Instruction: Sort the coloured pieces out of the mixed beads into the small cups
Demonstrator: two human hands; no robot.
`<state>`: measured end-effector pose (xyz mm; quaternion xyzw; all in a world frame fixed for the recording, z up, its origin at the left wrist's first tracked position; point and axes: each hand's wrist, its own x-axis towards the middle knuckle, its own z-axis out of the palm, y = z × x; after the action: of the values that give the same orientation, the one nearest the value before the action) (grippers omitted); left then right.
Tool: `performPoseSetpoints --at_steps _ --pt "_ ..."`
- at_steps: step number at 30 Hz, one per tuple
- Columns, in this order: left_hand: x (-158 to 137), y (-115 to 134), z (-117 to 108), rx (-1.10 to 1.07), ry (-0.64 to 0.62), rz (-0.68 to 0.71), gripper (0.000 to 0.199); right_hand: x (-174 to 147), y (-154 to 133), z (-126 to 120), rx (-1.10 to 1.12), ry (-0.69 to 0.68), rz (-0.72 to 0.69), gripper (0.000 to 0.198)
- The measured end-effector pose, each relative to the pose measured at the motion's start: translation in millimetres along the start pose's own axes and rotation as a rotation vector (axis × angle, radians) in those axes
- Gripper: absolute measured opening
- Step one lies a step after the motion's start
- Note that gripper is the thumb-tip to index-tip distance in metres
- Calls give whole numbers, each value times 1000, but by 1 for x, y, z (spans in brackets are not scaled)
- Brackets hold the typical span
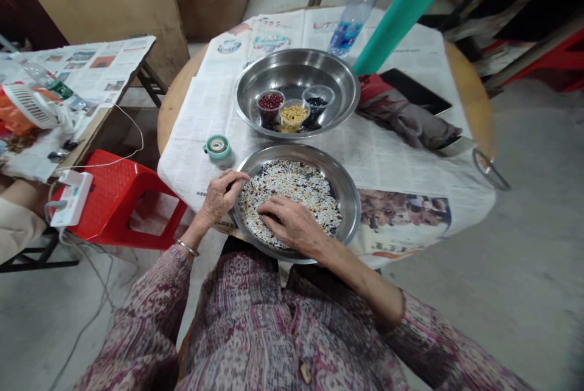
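Observation:
A shallow steel basin (350, 196) in front of me holds a spread of white grains (292, 187) mixed with yellow, dark red and black beans. At its left rim is my left hand (223, 194), fingers together and bent over the edge, fingertips just inside. My right hand (292, 221) is low over the grains, its fingers curled and pressed together at their surface; what lies between the fingertips is hidden. Behind stands a larger steel basin (335, 65) with three clear cups: red beans (270, 103), yellow beans (293, 114) and black beans (317, 102).
Newspaper covers the round table (191, 111). On it are a green tape roll (218, 146), a water bottle (358, 8), a green flask (399, 23), a folded umbrella (406, 114) and a dark tablet (415, 92). To the left stands a red stool (114, 202) with a power strip (72, 199).

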<state>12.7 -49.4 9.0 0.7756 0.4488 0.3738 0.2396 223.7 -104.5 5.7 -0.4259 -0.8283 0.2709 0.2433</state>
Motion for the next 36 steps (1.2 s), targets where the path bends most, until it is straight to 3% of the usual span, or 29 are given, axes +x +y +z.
performPoseSetpoints --at_steps 12,22,36 --pt "0 -2 0 -6 5 9 20 -3 -4 -1 -31 14 -34 17" --pt "0 -2 0 -17 0 15 19 -3 -4 -2 186 252 14 18" --pt "0 -2 0 -25 0 0 20 -1 -8 -18 352 198 151 19"
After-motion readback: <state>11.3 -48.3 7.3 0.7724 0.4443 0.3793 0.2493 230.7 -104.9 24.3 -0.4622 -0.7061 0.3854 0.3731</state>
